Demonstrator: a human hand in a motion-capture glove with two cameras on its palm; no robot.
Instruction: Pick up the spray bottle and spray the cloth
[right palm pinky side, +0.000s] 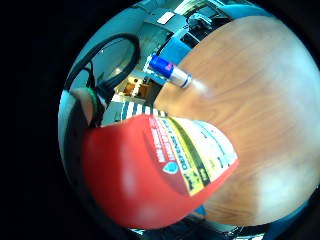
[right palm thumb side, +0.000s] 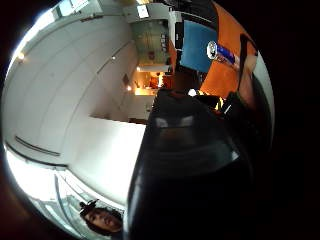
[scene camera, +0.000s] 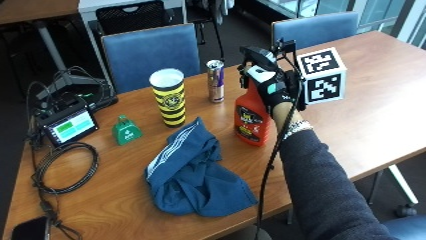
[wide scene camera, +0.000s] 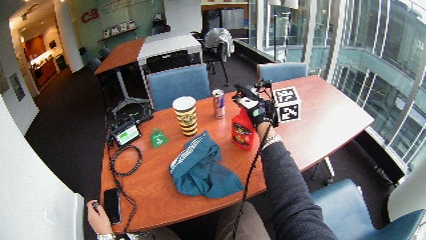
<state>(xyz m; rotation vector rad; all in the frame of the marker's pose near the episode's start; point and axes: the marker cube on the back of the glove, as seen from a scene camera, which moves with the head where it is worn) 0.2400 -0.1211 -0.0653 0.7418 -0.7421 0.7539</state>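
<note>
At a wooden table (scene camera: 373, 85) we count, from left to right in the outside view: one dark phone (scene camera: 28, 229) at the near corner, one coil of black cable (scene camera: 65, 167), one small screen device (scene camera: 68, 125), one green tent-shaped tag (scene camera: 125, 131), one yellow-and-black patterned cup (scene camera: 168, 97), one crumpled blue cloth (scene camera: 196, 172), one slim drink can (scene camera: 215, 81) and one red spray bottle (scene camera: 253, 117). Two blue chairs (scene camera: 150, 52) stand behind the far edge.

The bottle stands upright just right of the cloth, near it but apart, and its base looks to be on the wood — we cannot tell whether it has begun to lift. Our gloved right hand (scene camera: 274, 90) is wrapped round the neck below the black trigger head (scene camera: 256, 56), fingers curled about it; the little-finger palm view is filled by the red body and its yellow label (right palm pinky side: 192, 155), so the bottle sits close against the palm.

To do this step well, we judge, we should raise the bottle straight up to clear the can behind it, keep it upright, then turn the nozzle down toward the cloth — a forefinger has to reach the trigger before we aim over the middle of the folds.
</note>
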